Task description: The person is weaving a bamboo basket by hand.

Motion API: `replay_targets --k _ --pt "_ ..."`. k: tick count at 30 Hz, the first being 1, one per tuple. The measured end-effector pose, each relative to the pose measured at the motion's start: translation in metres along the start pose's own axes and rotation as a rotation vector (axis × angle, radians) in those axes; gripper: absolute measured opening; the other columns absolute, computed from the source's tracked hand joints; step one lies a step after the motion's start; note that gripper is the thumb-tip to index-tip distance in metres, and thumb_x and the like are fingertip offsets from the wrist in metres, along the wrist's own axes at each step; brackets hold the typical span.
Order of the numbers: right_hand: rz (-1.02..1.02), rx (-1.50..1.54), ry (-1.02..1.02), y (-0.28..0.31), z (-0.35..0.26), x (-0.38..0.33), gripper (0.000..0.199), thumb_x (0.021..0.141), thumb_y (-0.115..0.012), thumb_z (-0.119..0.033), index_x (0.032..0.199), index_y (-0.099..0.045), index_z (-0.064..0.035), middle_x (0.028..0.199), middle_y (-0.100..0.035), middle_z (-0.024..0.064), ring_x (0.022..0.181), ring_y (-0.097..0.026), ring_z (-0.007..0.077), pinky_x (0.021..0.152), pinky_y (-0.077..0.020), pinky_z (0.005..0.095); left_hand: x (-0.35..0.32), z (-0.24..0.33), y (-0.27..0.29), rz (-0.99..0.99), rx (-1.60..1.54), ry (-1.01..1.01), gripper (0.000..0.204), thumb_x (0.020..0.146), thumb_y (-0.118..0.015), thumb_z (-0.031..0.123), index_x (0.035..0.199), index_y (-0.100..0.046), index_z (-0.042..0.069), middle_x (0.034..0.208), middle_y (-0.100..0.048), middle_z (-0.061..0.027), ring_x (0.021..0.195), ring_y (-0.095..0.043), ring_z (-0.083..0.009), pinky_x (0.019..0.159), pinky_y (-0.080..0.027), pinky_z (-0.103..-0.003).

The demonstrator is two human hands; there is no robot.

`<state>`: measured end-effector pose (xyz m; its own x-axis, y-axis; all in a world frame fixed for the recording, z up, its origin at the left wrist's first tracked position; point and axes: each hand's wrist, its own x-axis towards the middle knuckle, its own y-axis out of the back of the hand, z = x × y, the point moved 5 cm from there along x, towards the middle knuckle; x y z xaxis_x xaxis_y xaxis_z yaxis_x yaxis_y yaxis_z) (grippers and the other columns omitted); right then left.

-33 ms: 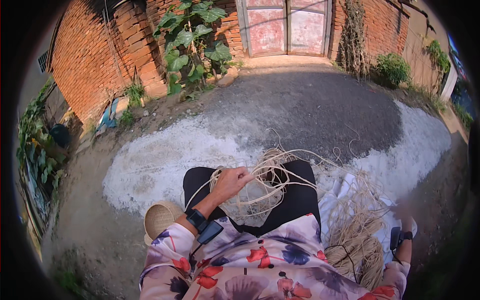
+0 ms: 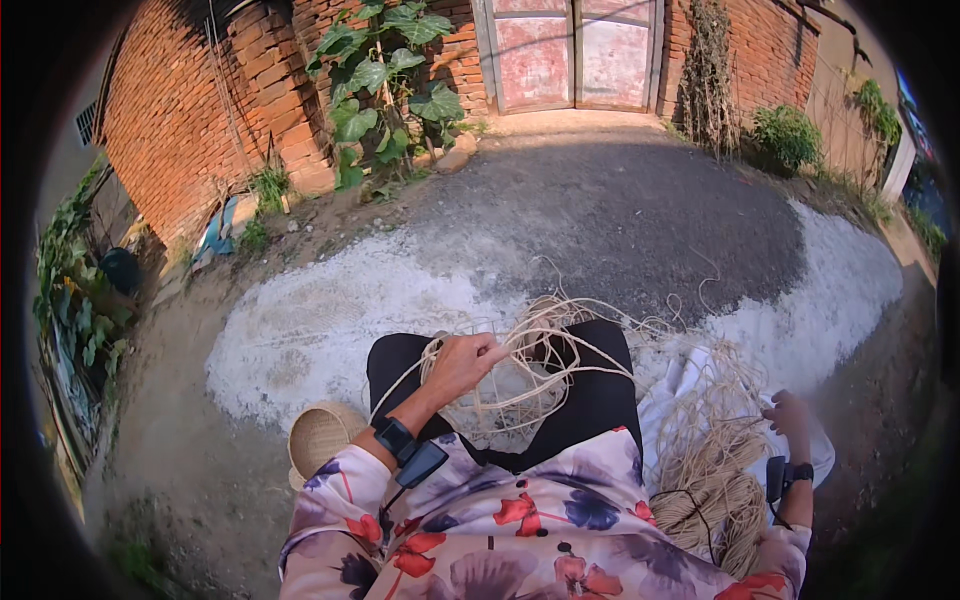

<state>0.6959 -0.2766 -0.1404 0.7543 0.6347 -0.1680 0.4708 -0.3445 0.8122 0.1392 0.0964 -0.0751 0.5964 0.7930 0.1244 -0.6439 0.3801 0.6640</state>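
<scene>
My left hand (image 2: 463,364) is closed round strands of thin beige cord (image 2: 545,335) over my lap. Loose loops of this cord spread across my knees and hang down between my legs. To my right, my right hand (image 2: 790,416) hovers at the outer side of a big tangled heap of beige cord (image 2: 712,490). Its fingers point toward the heap and look parted, with nothing visible in them. Under the heap lies a white cloth or sack (image 2: 818,455). A darker tie crosses part of the bundled cord.
A round woven basket (image 2: 322,436) stands beside my left leg. Pale grey-white and dark gravelly ground (image 2: 620,215) stretches ahead to a faded red double door (image 2: 530,60) in a brick wall (image 2: 180,140). A leafy vine (image 2: 375,85) climbs there.
My right hand has come inward and forward, from a blur at the far right to beside the cord heap. My left hand and the cord on my lap stay put.
</scene>
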Motion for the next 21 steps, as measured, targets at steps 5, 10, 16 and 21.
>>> replay_targets --k 5,10,16,21 --pt "-0.104 0.385 0.717 -0.124 -0.253 -0.081 0.029 0.076 -0.069 -0.014 0.101 -0.063 -0.0007 0.079 -0.057 0.0063 0.059 -0.051 0.0117 0.056 -0.0424 0.0281 0.002 -0.012 -0.006 -0.081 -0.097 0.235 0.029 0.083 -0.066 0.03 0.07 -0.063 0.004 0.058 -0.058 -0.0025 0.052 -0.055 -0.011 0.051 -0.042 -0.029" --pt "-0.133 0.126 1.035 -0.186 -0.37 -0.146 0.041 0.077 -0.067 -0.012 0.116 -0.056 -0.0065 0.101 -0.058 0.0113 0.073 -0.061 0.0266 0.065 -0.0497 0.0365 0.005 -0.004 -0.007 0.044 -0.068 0.176 0.027 0.083 -0.066 0.029 0.07 -0.062 0.005 0.058 -0.057 -0.0021 0.053 -0.054 -0.0097 0.051 -0.042 -0.029" --pt "0.014 0.116 1.081 -0.202 -0.353 -0.137 0.011 0.081 -0.061 -0.006 0.092 -0.058 -0.0056 0.087 -0.053 0.0115 0.076 -0.061 0.0318 0.064 -0.0493 0.0415 -0.009 0.008 -0.009 0.192 0.078 0.022 0.024 0.085 -0.062 0.026 0.078 -0.064 0.003 0.062 -0.06 -0.0075 0.055 -0.057 -0.0169 0.054 -0.044 -0.032" --pt "0.247 0.208 0.767 -0.153 -0.263 -0.082 0.003 0.085 -0.061 -0.006 0.086 -0.061 -0.0024 0.08 -0.06 0.0161 0.072 -0.061 0.036 0.063 -0.0487 0.0427 -0.004 0.004 -0.009 0.17 0.196 -0.07 0.031 0.089 -0.056 0.034 0.08 -0.063 0.005 0.068 -0.064 -0.0146 0.065 -0.062 -0.0336 0.059 -0.047 -0.041"
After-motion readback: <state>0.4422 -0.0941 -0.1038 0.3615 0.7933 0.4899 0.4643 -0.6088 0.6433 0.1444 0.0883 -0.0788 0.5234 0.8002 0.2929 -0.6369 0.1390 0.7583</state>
